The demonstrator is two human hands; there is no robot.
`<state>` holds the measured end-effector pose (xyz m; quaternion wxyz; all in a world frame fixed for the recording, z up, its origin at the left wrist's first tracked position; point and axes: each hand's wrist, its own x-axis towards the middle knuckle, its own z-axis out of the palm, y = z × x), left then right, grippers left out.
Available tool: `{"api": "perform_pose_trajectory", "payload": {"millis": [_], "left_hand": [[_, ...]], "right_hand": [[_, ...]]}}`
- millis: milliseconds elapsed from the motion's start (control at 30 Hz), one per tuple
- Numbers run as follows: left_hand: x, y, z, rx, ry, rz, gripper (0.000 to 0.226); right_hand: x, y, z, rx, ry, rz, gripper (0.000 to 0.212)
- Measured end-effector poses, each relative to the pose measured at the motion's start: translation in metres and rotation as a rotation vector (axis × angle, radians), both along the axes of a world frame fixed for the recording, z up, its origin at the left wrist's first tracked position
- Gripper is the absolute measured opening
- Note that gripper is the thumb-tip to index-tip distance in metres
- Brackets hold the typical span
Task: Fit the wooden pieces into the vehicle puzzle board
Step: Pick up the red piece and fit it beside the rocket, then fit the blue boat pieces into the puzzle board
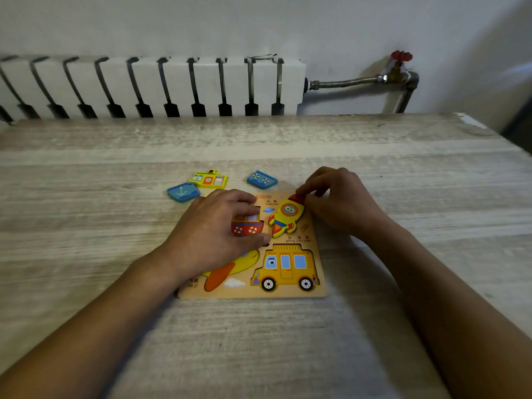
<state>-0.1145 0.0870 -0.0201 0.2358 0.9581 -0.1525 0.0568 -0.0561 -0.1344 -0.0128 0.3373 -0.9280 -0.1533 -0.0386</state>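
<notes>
The wooden puzzle board point(316, 289) lies flat on the table. A yellow bus point(285, 267) sits in its lower right recess, and a yellow and orange plane point(227, 273) shows at lower left, partly under my wrist. My left hand point(213, 234) rests flat on the board over the empty boat recess with its red printed boat point(247, 226). My right hand point(342, 203) pinches the red nose of the yellow rocket piece point(286, 217), which lies tilted at the board's upper right. Three loose boat pieces lie beyond the board: blue anchor piece point(183, 192), yellow cabin piece point(208, 179), blue lifebuoy piece point(262, 179).
The pale wood-grain table point(115, 174) stretches wide on all sides of the board. A white radiator point(149, 84) stands against the wall behind it. A metal pipe with a red valve point(400, 56) runs at the back right. The table's right corner point(475, 125) is near.
</notes>
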Motion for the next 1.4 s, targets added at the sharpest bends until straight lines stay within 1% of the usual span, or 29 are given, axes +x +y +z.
{"api": "perform_pose_trajectory", "payload": {"millis": [233, 500, 667, 833, 1000, 1133, 1200, 1300, 1400], "left_hand": [[0.000, 0.000, 0.000, 0.033, 0.009, -0.004, 0.063], [0.000, 0.000, 0.000, 0.044, 0.005, -0.006, 0.061], [0.000, 0.001, -0.001, 0.055, 0.002, -0.006, 0.063], [0.000, 0.001, -0.002, 0.066, -0.014, -0.009, 0.063], [0.001, 0.001, -0.002, 0.068, -0.022, -0.008, 0.061], [0.000, 0.001, -0.002, 0.055, -0.034, -0.004, 0.063], [0.001, 0.002, -0.003, -0.026, -0.089, 0.021, 0.059], [0.006, 0.009, -0.001, -0.145, -0.173, 0.109, 0.043], [0.008, 0.019, 0.002, -0.153, -0.214, 0.206, 0.031]], "right_hand": [[-0.004, 0.002, 0.004, -0.008, 0.029, 0.031, 0.027], [-0.005, 0.003, 0.005, -0.038, 0.013, 0.044, 0.028], [-0.006, 0.005, 0.003, -0.059, -0.067, 0.042, 0.022], [-0.006, 0.007, 0.000, -0.078, -0.162, -0.012, 0.009], [-0.006, 0.015, 0.001, -0.091, -0.215, -0.038, 0.011], [-0.003, 0.025, 0.003, -0.143, -0.200, -0.024, 0.017], [-0.001, 0.031, 0.005, -0.174, -0.196, -0.021, 0.020], [0.005, 0.040, 0.007, -0.202, -0.167, -0.033, 0.022], [0.009, 0.051, 0.007, -0.212, -0.141, -0.035, 0.017]]}}
